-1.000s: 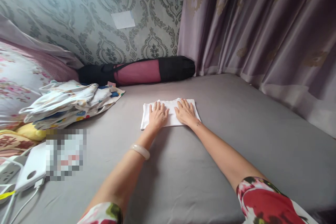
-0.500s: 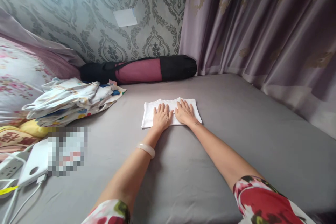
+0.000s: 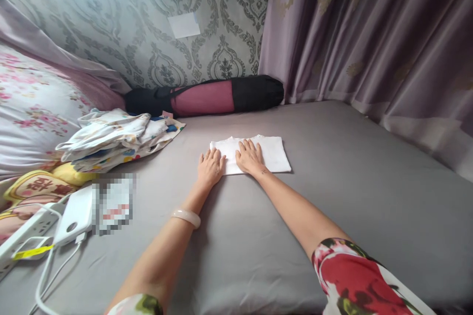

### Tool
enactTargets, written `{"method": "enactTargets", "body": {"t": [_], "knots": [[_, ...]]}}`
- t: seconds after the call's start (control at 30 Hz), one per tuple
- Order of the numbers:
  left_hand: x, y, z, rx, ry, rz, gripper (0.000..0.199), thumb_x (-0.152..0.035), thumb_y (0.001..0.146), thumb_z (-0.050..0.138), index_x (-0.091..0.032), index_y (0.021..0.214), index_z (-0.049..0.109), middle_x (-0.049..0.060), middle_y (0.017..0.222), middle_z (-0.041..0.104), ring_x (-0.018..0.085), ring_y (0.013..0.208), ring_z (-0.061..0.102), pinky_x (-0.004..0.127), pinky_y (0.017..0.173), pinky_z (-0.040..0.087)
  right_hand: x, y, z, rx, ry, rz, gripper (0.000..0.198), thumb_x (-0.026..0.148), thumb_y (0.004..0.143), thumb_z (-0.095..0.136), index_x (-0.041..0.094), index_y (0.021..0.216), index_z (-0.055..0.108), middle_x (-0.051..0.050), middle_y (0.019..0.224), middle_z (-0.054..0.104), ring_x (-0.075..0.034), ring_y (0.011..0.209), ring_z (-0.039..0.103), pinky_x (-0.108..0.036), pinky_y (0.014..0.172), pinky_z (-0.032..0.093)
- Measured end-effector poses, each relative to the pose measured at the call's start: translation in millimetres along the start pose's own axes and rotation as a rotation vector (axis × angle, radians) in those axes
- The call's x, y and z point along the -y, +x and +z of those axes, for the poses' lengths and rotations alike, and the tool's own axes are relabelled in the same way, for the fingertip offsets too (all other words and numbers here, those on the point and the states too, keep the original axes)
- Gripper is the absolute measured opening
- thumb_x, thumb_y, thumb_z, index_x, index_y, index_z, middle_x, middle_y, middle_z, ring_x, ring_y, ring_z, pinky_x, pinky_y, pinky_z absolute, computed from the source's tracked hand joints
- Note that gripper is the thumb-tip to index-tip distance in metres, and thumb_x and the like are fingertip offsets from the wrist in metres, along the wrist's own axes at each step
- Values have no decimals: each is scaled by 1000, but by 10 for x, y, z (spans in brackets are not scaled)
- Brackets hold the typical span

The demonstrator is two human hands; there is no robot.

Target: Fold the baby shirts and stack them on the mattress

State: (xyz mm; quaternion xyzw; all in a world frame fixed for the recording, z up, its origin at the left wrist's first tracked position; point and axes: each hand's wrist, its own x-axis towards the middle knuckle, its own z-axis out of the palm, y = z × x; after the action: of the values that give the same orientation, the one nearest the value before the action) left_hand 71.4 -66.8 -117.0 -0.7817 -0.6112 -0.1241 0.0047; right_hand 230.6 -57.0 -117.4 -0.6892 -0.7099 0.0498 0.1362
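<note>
Because the folded white rectangular cloth (image 3: pixel 276 154) lies flat on the smooth grey fabric sheet (image 3: pixel 354 167) at twelve o'clock, it should handle light, soft and limp. The bare left hand (image 3: pixel 212 165) rests open on its nine o'clock end, the bare right hand (image 3: pixel 249 156) near its middle, neither gripping. Its three o'clock end seems the surest hold.

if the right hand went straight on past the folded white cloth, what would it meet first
The right hand would probably meet the long pink-and-black cylindrical fabric bag, though depth is unclear.
</note>
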Motion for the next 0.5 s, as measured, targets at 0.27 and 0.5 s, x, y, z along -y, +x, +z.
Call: {"method": "enactTargets", "body": {"t": [0.27, 0.5], "knots": [[84, 40, 76, -94, -189, -50, 42, -28, 98, 30, -15, 132, 52, 11, 145, 50, 20, 138, 40, 36, 115, 32, 10, 29, -19, 26, 0, 8, 57, 35, 98, 25, 11, 148, 37, -13, 157, 29, -27, 145, 19, -52, 117, 9], [192, 48, 66, -221, -342, -192, 43, -17, 92, 31, -15, 128, 54, 11, 134, 59, 20, 130, 50, 37, 110, 39, 295, 93, 10, 54, 49, -31, 59, 35, 98, 24, 7, 150, 32, -14, 159, 23, -25, 147, 15, -50, 118, 6]]}}
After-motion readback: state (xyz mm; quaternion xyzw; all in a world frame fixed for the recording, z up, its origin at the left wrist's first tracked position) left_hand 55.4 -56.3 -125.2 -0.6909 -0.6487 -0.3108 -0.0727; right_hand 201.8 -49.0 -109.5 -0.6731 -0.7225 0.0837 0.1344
